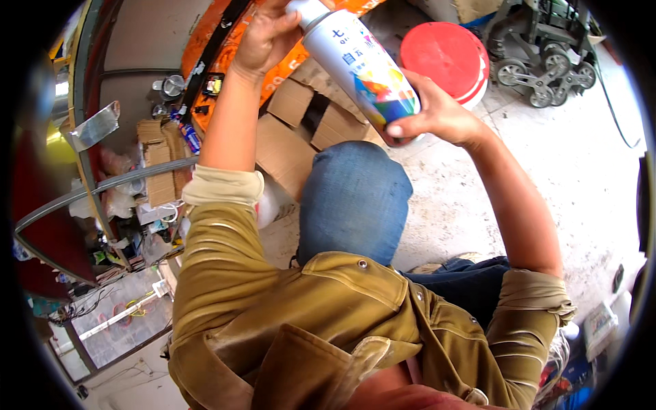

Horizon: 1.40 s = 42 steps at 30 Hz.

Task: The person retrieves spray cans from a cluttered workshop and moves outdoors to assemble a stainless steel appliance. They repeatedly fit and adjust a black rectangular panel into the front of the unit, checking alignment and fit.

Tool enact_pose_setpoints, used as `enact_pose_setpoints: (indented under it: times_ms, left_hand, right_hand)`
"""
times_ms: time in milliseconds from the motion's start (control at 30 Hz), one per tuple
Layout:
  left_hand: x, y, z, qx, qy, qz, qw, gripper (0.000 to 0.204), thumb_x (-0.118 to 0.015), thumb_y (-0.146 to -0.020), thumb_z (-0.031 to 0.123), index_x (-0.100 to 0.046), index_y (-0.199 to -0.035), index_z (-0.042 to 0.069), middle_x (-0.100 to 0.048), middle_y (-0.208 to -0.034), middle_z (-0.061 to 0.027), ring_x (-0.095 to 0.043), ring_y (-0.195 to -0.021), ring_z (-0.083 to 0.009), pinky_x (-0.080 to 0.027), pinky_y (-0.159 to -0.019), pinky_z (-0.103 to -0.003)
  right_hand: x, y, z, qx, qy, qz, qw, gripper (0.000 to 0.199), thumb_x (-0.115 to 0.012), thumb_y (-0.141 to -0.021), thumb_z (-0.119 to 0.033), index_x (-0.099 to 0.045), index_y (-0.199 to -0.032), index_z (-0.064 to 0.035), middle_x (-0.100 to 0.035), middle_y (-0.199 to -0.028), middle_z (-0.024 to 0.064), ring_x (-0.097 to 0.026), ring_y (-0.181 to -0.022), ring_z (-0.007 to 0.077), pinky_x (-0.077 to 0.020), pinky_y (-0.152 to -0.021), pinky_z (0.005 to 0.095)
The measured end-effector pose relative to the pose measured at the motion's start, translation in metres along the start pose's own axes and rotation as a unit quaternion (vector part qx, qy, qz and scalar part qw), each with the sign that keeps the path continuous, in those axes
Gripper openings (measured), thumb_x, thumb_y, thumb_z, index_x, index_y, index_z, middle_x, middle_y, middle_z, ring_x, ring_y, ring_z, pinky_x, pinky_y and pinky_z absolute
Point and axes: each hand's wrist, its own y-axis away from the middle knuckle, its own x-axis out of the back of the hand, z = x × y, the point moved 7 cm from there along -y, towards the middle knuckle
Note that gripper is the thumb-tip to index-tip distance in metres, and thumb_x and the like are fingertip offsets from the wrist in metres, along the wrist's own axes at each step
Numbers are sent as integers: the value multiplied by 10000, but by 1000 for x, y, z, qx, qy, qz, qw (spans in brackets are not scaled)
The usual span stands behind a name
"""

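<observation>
A white spray can (359,65) with a multicoloured band near its base lies tilted in front of me, above my raised knee in blue jeans (355,198). My left hand (266,34) closes around the can's top end at its white cap. My right hand (434,113) grips the can's lower end, thumb across the coloured band. Both sleeves of my tan jacket are rolled up to the elbows.
Flattened cardboard sheets (294,130) lie on the concrete floor beside an orange panel (205,41). A red bucket (447,58) stands behind the can, a wheeled cart (547,61) farther right. A cluttered glass-topped counter (116,314) with a metal frame is at left.
</observation>
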Motion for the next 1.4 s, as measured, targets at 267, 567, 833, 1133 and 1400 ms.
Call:
enact_pose_setpoints:
  times_ms: [267,567,833,1133,1400]
  left_hand:
    - [-15,-36,-41,15,101,122,987,350,-579,-891,166,-532,-1216,45,-629,-1032,-113,-619,-961,-262,-500,-875,-404]
    - [-22,-45,-40,-14,188,123,974,354,-601,-869,256,-569,-1180,89,-649,-1012,-105,-636,-913,-279,-511,-851,-430]
    - [-39,-13,-19,21,150,110,982,470,-630,-876,295,-484,-1258,62,-623,-1090,-105,-605,-965,-206,-486,-881,-337]
    - [57,214,-186,535,-579,-91,608,359,-439,-821,114,-602,-1112,-18,-589,-1129,-259,-559,-1075,-384,-431,-918,-438]
    - [112,159,-263,438,-367,383,726,415,-470,-866,186,-528,-1215,-31,-554,-1219,-239,-536,-1129,-359,-427,-938,-393]
  right_hand:
    - [17,31,-5,39,23,144,989,901,-852,-648,-233,-346,-1339,48,-581,-1123,127,-578,-1033,213,-468,-911,320]
    - [12,35,-8,31,9,98,995,808,-836,-635,-304,-449,-1276,-1,-580,-1134,109,-539,-1070,192,-398,-977,313]
    - [26,37,2,-17,-5,107,994,758,-794,-644,-308,-474,-1241,34,-609,-1074,128,-583,-987,205,-455,-911,312]
    - [45,27,-3,26,-49,135,989,783,-791,-666,-323,-436,-1259,45,-577,-1154,138,-562,-1052,208,-429,-946,328]
    - [50,25,-18,45,-23,148,988,774,-782,-669,-352,-455,-1241,54,-588,-1134,133,-568,-1030,202,-434,-928,322]
